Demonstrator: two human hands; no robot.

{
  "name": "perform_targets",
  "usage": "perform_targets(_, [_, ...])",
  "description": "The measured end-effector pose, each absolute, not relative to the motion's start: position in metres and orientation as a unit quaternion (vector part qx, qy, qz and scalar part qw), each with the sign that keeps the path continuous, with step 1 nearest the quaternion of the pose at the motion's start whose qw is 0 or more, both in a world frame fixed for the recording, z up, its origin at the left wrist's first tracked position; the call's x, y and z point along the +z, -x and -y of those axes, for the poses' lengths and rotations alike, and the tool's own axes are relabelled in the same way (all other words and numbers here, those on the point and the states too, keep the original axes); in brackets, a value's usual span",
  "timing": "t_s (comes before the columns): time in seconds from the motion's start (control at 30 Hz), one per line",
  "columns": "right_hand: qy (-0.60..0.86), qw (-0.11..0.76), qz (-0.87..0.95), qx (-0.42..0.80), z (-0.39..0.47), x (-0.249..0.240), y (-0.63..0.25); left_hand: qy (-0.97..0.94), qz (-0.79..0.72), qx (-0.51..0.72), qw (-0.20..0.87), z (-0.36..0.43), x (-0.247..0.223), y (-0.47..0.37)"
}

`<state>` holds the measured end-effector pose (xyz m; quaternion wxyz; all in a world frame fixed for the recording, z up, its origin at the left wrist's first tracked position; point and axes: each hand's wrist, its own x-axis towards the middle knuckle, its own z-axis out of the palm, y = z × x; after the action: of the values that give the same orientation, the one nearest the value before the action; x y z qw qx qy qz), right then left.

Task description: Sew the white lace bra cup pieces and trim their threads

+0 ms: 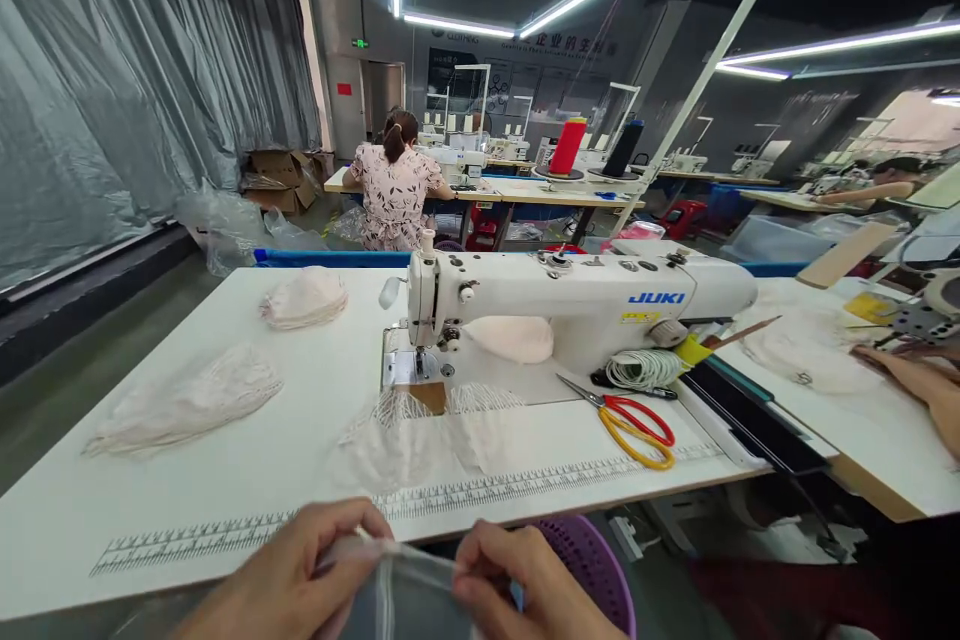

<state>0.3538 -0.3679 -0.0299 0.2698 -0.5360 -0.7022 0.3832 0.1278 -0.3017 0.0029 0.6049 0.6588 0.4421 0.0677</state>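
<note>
- Sheer white fabric [424,565] spans both hands, just off the near edge of the smooth white tabletop [307,460].
- The left hand [322,560] pinches its upper edge between thumb and fingers; the right hand [525,575] pinches farther along.
- It looks very light, limp and perhaps slippery, likely to crease or snag; the folded edge seems the firmest place to hold.
- A narrow, denser strip runs down from that edge.
- Gauzy pieces [405,440] with ridged, gathered borders lie before the glossy JUKI sewing machine [585,295].
- Soft, rounded fabric stacks [187,400] rest leftward; metal-bladed scissors [637,425] have red and yellow loops.
</note>
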Motion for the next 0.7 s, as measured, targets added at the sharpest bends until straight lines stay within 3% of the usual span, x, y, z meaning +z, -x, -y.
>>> perform_targets(0.1, [0.542, 0.275, 0.706, 0.364, 0.324, -0.016, -0.343, -0.702, -0.443, 0.077, 0.552, 0.251, 0.017, -0.125])
perform_targets(0.2, [0.623, 0.183, 0.738, 0.183, 0.275, -0.023, -0.337, -0.821, -0.405, 0.069, 0.396, 0.199, 0.008, -0.133])
perform_targets(0.27, [0.650, 0.137, 0.736, 0.128, 0.252, -0.038, -0.338, -0.851, -0.409, 0.058, 0.325, 0.176, -0.008, -0.137])
perform_targets(0.4, [0.654, 0.084, 0.744, 0.104, 0.233, -0.064, -0.345, -0.862, -0.459, 0.059, 0.209, 0.165, -0.034, -0.132])
perform_targets(0.57, [0.644, 0.052, 0.757, 0.099, 0.234, -0.067, -0.344, -0.859, -0.503, 0.079, 0.058, 0.186, -0.034, -0.128])
perform_targets(0.7, [0.649, 0.060, 0.755, 0.074, 0.244, -0.055, -0.349, -0.916, -0.281, 0.229, -0.172, 0.203, -0.065, -0.139])
